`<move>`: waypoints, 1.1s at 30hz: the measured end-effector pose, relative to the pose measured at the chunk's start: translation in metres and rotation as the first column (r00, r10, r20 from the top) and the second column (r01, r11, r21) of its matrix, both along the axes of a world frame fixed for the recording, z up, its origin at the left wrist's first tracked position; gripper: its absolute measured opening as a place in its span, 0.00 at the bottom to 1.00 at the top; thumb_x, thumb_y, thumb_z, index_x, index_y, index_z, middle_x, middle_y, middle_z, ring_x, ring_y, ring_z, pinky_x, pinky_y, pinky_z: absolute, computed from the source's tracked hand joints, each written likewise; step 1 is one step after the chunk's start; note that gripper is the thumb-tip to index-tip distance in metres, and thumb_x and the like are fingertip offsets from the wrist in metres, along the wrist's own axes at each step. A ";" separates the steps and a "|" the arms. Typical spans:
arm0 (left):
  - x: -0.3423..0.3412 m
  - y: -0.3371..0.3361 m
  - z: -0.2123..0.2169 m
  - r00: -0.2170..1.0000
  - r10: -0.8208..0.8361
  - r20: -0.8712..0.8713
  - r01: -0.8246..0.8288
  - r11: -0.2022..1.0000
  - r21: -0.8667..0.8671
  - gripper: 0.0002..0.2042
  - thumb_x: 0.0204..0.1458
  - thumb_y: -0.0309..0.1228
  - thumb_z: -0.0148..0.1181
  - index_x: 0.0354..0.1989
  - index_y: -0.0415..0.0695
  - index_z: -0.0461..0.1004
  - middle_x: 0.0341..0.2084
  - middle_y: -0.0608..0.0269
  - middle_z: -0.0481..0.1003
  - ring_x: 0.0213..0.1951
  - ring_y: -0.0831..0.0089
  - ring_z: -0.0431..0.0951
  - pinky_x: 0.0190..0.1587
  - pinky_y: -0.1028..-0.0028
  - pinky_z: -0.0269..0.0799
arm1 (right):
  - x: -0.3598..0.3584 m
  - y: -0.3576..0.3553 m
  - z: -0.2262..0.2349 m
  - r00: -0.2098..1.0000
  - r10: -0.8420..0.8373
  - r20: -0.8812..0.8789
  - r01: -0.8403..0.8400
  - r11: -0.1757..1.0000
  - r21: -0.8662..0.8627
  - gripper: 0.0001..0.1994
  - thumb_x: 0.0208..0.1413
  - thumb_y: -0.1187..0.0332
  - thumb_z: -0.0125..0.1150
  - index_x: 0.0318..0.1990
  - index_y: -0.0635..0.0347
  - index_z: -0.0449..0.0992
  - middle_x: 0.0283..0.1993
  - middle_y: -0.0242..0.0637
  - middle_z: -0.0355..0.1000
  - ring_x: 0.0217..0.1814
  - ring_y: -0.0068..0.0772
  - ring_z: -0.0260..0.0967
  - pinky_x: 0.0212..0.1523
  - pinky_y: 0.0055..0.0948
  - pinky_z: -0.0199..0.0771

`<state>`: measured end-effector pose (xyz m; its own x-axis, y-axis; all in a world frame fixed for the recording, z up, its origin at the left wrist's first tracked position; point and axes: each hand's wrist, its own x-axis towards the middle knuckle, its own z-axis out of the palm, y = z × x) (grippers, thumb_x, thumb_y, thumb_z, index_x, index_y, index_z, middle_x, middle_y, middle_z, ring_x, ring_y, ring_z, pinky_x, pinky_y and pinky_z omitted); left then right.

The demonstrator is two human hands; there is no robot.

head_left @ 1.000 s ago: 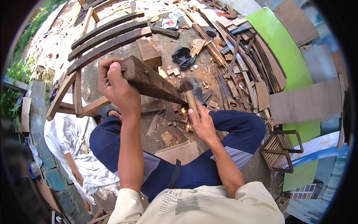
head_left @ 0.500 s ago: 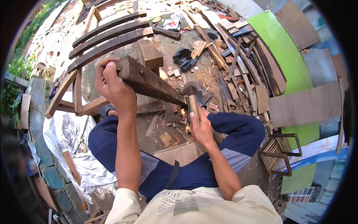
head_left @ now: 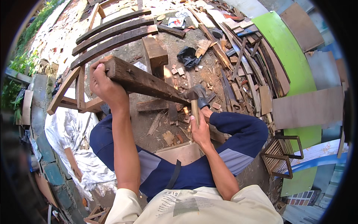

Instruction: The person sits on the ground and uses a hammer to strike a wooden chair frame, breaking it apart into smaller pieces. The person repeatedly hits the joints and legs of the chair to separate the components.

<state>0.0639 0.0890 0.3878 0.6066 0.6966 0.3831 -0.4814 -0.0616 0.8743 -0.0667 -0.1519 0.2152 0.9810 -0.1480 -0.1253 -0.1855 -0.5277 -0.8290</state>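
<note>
My left hand (head_left: pixel 107 87) is closed around the raised end of a dark wooden beam (head_left: pixel 145 82). The beam slants away to the right, its far end low near my right foot. My right hand (head_left: pixel 200 131) grips a hammer (head_left: pixel 195 109) by its light wooden handle. Its head lies close to the beam's far end; whether they touch I cannot tell. Beside the beam stands a thick wooden block (head_left: pixel 156 56) on the ground.
A slatted wooden frame (head_left: pixel 112 44) stands at the far left, next to a white cloth (head_left: pixel 71 136). Scrap boards (head_left: pixel 246 67) are piled at the right, before a green panel (head_left: pixel 294 63). A small slatted rack (head_left: pixel 279 155) and a black plastic bag (head_left: pixel 187 56) lie about.
My left hand and the beam's raised end have shifted slightly left. The hammer head has dropped from above the beam's side to lower, by its far end.
</note>
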 end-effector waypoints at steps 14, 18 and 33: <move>-0.008 0.165 -0.090 0.988 -0.152 0.001 0.136 0.878 -0.459 0.15 0.58 0.38 0.42 0.37 0.41 0.72 0.31 0.59 0.74 0.35 0.66 0.76 0.42 0.66 0.74 | 0.019 -0.076 -0.019 0.846 -0.340 -0.410 0.486 0.177 0.856 0.17 0.69 0.49 0.45 0.52 0.50 0.66 0.38 0.32 0.67 0.23 0.21 0.62 0.18 0.22 0.65; -0.006 0.183 -0.101 0.982 -0.187 0.022 0.174 0.854 -0.491 0.18 0.54 0.41 0.41 0.32 0.39 0.74 0.28 0.53 0.76 0.34 0.59 0.77 0.44 0.60 0.74 | 0.058 -0.068 -0.048 0.770 -0.333 -0.544 0.575 -0.005 0.818 0.18 0.70 0.46 0.40 0.49 0.49 0.65 0.27 0.28 0.60 0.19 0.20 0.57 0.17 0.21 0.61; -0.022 0.212 -0.105 0.992 -0.129 -0.004 0.105 0.828 -0.551 0.16 0.54 0.41 0.42 0.27 0.43 0.71 0.24 0.56 0.74 0.30 0.62 0.76 0.38 0.63 0.74 | 0.051 0.019 -0.081 0.685 -0.218 -0.695 0.728 0.253 0.637 0.21 0.68 0.44 0.41 0.52 0.51 0.64 0.25 0.29 0.60 0.16 0.22 0.55 0.15 0.25 0.59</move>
<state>0.0418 0.3011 0.2827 0.7032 0.7079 -0.0667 -0.4190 0.4884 0.7655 -0.0153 -0.1330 0.1340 0.5595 -0.1329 -0.8181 -0.5420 0.6880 -0.4825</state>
